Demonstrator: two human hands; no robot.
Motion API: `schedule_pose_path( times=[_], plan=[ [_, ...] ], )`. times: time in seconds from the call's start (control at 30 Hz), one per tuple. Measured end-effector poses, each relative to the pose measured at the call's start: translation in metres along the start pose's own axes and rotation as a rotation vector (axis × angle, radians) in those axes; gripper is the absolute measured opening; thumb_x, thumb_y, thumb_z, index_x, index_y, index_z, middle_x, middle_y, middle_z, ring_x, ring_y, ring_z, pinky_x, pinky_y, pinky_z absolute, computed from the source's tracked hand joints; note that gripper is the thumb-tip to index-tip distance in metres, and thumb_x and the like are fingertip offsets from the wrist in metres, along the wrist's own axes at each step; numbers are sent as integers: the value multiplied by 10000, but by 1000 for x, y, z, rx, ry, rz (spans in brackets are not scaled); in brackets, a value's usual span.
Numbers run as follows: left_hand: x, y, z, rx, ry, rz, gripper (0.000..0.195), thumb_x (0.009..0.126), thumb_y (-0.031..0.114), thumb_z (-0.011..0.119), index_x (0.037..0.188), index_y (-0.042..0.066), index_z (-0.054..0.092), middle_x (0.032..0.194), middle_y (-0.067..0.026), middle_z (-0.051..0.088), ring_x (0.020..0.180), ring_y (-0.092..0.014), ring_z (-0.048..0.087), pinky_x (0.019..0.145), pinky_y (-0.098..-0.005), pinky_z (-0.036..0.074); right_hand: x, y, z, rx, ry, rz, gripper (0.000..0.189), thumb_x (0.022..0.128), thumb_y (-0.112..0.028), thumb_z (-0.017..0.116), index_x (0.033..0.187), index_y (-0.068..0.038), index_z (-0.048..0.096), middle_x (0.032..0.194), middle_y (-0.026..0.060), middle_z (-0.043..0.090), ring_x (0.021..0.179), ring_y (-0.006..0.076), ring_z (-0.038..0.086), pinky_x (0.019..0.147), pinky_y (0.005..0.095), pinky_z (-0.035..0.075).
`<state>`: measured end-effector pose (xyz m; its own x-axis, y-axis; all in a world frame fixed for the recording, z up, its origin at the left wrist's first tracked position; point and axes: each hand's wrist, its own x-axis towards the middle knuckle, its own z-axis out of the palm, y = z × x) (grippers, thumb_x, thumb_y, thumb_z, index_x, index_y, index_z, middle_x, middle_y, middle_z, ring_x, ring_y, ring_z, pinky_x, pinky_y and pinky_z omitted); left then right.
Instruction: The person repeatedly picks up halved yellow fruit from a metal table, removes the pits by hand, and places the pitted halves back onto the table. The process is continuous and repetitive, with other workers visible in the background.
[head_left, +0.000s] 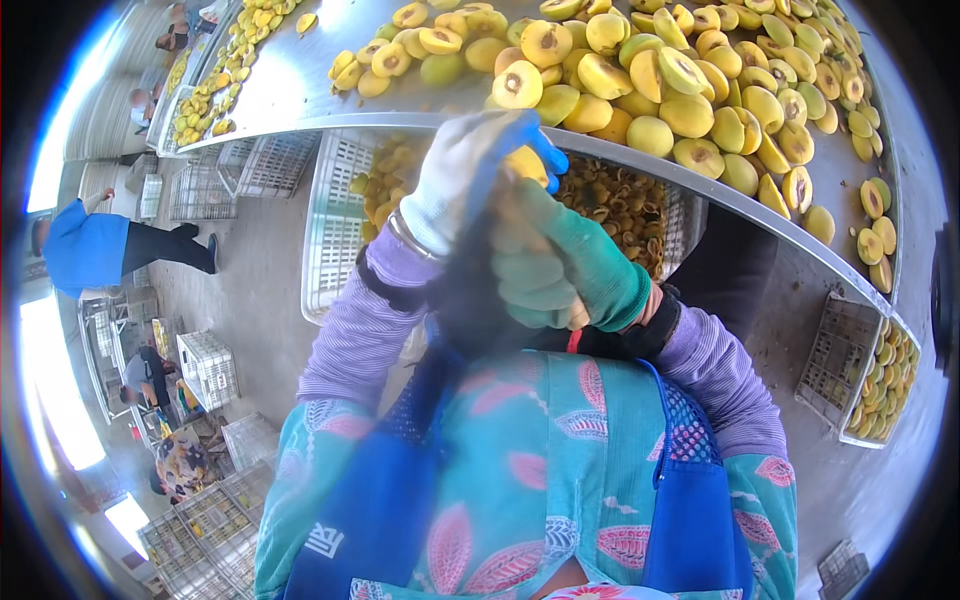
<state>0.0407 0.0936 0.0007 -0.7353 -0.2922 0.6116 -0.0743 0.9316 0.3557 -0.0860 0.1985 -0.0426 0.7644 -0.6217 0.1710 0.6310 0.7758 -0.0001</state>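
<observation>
My left hand (457, 176), in a white glove with blue-coated fingers, is raised at the near rim of the metal sorting table. Its fingers grip a piece of yellow stone fruit (527, 165). Close against it, my right hand (577, 259) in a green knit glove is closed into a fist. A tan handle (579, 313) pokes out below that fist; its other end is hidden. A blurred dark strap (480, 277) hangs before the camera and covers part of both hands. Many halved yellow stone fruits (686, 112) are heaped on the metal table (300, 97) beyond.
Below the rim stands a white plastic crate (337, 225) with yellow fruit, beside brown fruit stones (619, 214). Another crate of fruit (881, 382) is on the floor at right. Stacked crates (217, 517) line the left, where a person in blue (90, 244) and others are.
</observation>
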Motion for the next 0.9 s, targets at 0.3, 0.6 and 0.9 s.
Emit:
schedule_pose_path(
  times=[0.3, 0.6, 0.9],
  plan=[
    [-70, -31, -40, -59, 263, -1365, 229, 905, 212, 525, 971, 15, 623, 944, -89, 645, 716, -221, 623, 634, -329, 496, -39, -5, -47, 53, 391, -237, 368, 908, -533, 415, 766, -198, 474, 570, -66, 376, 448, 84, 352, 407, 249, 289],
    [24, -96, 20, 210, -195, -643, 341, 786, 309, 666, 990, 47, 590, 850, -107, 645, 792, -219, 621, 731, -319, 476, -21, -13, -44, -1482, 1077, -719, 186, 900, -267, 534, 948, -90, 563, 735, 95, 557, 646, 242, 543, 546, 368, 446],
    [13, -69, 17, -392, 45, -965, 353, 740, 155, 691, 1045, 14, 585, 1047, -117, 610, 895, -164, 590, 763, -279, 479, 5, -32, -17, -1865, 1172, -1046, 187, 894, -200, 540, 858, -18, 563, 683, 162, 564, 597, 308, 550, 521, 390, 427]
  ],
)
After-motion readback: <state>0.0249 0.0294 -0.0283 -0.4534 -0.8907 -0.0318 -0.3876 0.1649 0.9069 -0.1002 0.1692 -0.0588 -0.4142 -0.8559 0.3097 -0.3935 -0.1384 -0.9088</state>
